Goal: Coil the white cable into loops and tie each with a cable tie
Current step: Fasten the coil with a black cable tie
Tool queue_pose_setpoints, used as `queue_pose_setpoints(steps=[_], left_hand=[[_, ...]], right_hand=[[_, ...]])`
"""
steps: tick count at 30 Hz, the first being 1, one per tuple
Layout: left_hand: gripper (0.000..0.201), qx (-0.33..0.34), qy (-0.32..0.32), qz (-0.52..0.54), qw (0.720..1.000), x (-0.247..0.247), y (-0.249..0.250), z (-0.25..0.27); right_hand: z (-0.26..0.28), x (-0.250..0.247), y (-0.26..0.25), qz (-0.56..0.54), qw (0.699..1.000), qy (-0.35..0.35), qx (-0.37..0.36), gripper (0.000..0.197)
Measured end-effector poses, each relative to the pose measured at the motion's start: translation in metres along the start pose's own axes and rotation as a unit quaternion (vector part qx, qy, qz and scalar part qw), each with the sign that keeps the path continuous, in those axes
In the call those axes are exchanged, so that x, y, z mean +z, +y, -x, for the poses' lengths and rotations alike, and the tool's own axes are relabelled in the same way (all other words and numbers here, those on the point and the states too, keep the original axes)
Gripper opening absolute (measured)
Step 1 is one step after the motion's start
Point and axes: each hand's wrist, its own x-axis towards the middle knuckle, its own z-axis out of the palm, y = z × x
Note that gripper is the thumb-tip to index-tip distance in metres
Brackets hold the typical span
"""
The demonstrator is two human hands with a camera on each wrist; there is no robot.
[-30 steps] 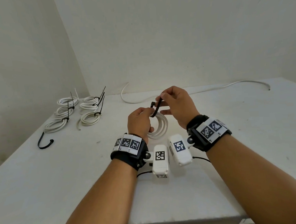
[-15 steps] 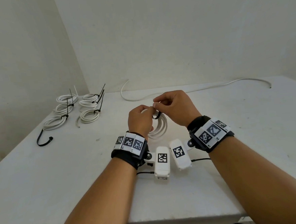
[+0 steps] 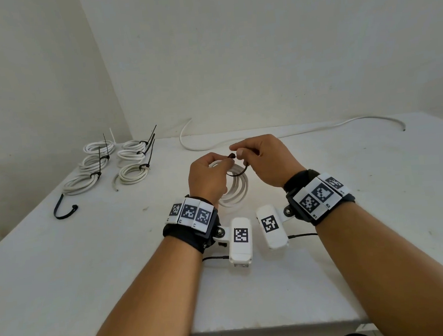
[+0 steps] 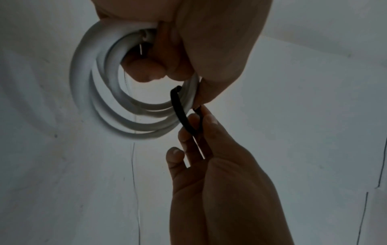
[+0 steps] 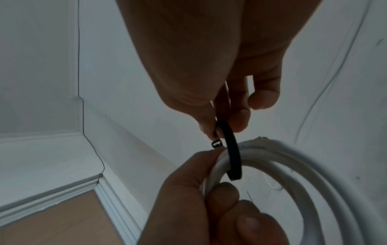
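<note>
My left hand (image 3: 210, 174) grips a coil of white cable (image 3: 236, 190) held upright above the table, fingers curled round its upper strands (image 5: 211, 175). A black cable tie (image 3: 239, 170) bends round those strands (image 4: 180, 109). My right hand (image 3: 256, 155) pinches the tie near its head (image 5: 216, 143) between thumb and fingertips (image 4: 206, 119), just right of the left hand. In the right wrist view the tie's free end (image 5: 234, 175) hangs loose inside the coil.
Several tied white coils (image 3: 110, 162) with black ties lie at the table's far left. A spare black tie (image 3: 63, 210) lies near the left edge. A long loose white cable (image 3: 291, 132) runs along the back of the table (image 3: 91, 268).
The right hand has come down from above the coil and brought the tie round the strands, its head now by the left thumb. The left hand kept its hold on the coil.
</note>
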Motion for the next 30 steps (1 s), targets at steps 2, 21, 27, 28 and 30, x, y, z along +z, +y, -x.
queue_pose_setpoints(steps=[2, 21, 27, 28, 30], left_hand=[[0.014, -0.01, 0.017, 0.013, 1.0, -0.001, 0.0005, -0.0002], [0.013, 0.03, 0.019, -0.005, 0.999, -0.0005, 0.0009, 0.001], [0.01, 0.108, -0.041, -0.042, 0.992, -0.0001, 0.0012, 0.0027], [0.011, 0.108, -0.054, -0.04, 0.992, -0.0001, 0.0016, 0.0038], [0.013, 0.104, -0.086, -0.034, 0.99, 0.0, 0.0022, 0.0052]], right_hand=[[0.0014, -0.0013, 0.0002, -0.025, 1.0, -0.001, 0.005, 0.022], [0.0068, -0.0009, -0.003, -0.089, 0.996, 0.013, 0.028, 0.005], [0.0057, -0.0034, -0.001, -0.179, 0.98, 0.04, 0.075, 0.01], [0.0055, -0.0048, -0.0003, -0.211, 0.972, 0.036, 0.093, 0.015], [0.0053, -0.0099, 0.0004, -0.268, 0.954, -0.003, 0.132, 0.02]])
